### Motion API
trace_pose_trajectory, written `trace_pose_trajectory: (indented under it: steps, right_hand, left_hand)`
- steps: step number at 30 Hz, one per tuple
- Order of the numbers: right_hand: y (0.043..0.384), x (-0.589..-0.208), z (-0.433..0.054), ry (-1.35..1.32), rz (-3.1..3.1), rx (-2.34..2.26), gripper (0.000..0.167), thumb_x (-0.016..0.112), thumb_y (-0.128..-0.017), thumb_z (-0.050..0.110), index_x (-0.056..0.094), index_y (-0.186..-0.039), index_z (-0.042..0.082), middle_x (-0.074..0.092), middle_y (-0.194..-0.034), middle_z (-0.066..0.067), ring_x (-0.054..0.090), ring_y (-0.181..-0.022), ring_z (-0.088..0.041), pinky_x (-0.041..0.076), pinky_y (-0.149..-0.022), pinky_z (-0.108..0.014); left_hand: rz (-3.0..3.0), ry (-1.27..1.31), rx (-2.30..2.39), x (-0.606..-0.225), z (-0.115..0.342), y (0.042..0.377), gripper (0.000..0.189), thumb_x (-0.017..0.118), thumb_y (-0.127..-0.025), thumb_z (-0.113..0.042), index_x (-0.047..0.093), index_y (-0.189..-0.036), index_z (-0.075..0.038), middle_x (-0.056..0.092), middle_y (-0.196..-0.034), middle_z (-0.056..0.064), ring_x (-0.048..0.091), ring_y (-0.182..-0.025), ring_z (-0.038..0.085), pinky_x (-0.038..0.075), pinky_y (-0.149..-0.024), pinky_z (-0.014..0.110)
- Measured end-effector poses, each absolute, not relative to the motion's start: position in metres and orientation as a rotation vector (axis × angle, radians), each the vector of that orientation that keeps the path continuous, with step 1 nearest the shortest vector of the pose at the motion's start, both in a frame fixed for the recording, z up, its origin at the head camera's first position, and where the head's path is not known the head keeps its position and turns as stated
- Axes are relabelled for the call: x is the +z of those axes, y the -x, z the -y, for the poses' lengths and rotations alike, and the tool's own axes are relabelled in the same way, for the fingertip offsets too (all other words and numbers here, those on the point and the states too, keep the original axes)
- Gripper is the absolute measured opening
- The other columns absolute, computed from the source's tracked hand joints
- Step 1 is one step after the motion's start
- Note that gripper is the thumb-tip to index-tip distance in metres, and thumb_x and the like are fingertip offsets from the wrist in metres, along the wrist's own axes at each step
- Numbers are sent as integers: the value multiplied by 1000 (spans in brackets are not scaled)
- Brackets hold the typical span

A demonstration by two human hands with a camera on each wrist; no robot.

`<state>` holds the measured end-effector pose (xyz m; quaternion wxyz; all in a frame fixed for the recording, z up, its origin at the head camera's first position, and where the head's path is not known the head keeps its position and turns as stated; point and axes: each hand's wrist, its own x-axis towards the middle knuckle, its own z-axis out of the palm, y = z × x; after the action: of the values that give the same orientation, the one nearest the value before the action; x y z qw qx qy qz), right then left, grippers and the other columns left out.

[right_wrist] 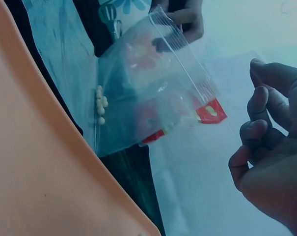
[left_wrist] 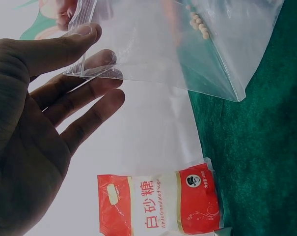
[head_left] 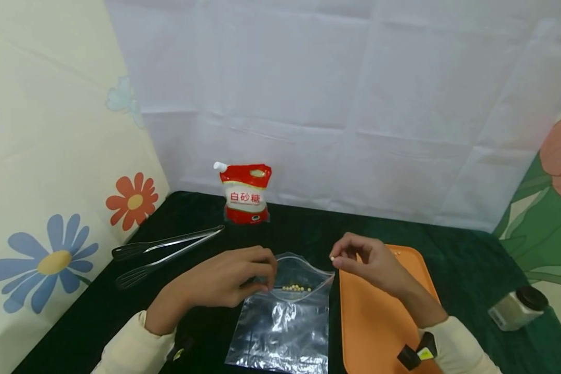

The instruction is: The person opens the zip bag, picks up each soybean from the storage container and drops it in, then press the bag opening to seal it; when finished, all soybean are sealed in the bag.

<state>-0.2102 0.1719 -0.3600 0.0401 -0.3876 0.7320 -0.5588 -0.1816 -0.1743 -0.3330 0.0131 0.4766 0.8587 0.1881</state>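
Observation:
My left hand (head_left: 229, 275) pinches the left side of the mouth of a clear zip bag (head_left: 280, 322) between thumb and fingers. The bag mouth gapes, and several small round pale-yellow beans (head_left: 296, 288) lie inside; the left wrist view shows the beans (left_wrist: 199, 24) clustered along a fold. Just right of the mouth, my right hand (head_left: 371, 262) pinches one pale bean (head_left: 332, 258) between thumb and index fingertip, above the orange tray's edge. In the right wrist view, the right hand (right_wrist: 271, 132) is apart from the bag (right_wrist: 133, 98), and its bean cannot be made out.
An orange tray (head_left: 374, 322) lies right of the bag, with a few pale bits near its far edge. Metal tongs (head_left: 168, 254) lie at the left. A red-and-white sugar pouch (head_left: 245, 195) stands at the back. A dark-lidded jar (head_left: 516, 307) is at the far right.

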Motion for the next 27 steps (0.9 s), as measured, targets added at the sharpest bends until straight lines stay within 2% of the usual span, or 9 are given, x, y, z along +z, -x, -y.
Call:
trace_pose_trajectory:
  steps: [3,12,19,24,27]
  right_hand:
    - [209,-362,-165,1202,-2227,-1696,14,61,-99,4,67,-109,10,56,-91,-8,50,-78,-22,43,-67,-35]
    - [208,-363,-155,1129,-2294,-1604,15,63,-100,15,71,-113,16,59,-92,-3,52,-75,-22,43,-62,-32]
    - [212,-359,-173,1064,-2496,-1592,13,64,-100,18,72,-110,22,63,-96,0,53,-77,-20,44,-62,-31]
    - [231,-356,-205,944,-3031,-1191,10,69,-97,27,74,-103,21,62,-92,8,54,-76,-13,46,-65,-32]
    - [244,-360,-227,776,-3227,-861,10,69,-97,26,75,-100,18,62,-90,7,51,-75,-13,42,-68,-36]
  left_hand:
    - [-2675,-1486,583,-333,174,182,18,74,-90,-15,68,-99,-29,53,-115,-16,55,-99,9,51,-92,27]
    - [-2678,-1477,588,-332,174,180,16,74,-91,-15,69,-100,-27,54,-114,-16,52,-99,5,51,-92,28]
    - [-2676,-1471,583,-332,175,179,15,74,-90,-17,69,-100,-27,54,-115,-16,51,-99,4,51,-92,27]
    - [-2677,-1484,585,-332,175,180,18,75,-90,-15,69,-100,-28,54,-115,-16,51,-100,4,51,-92,27]
    - [-2682,-1490,581,-331,174,181,19,76,-89,-15,68,-99,-29,54,-114,-16,51,-99,3,51,-91,26]
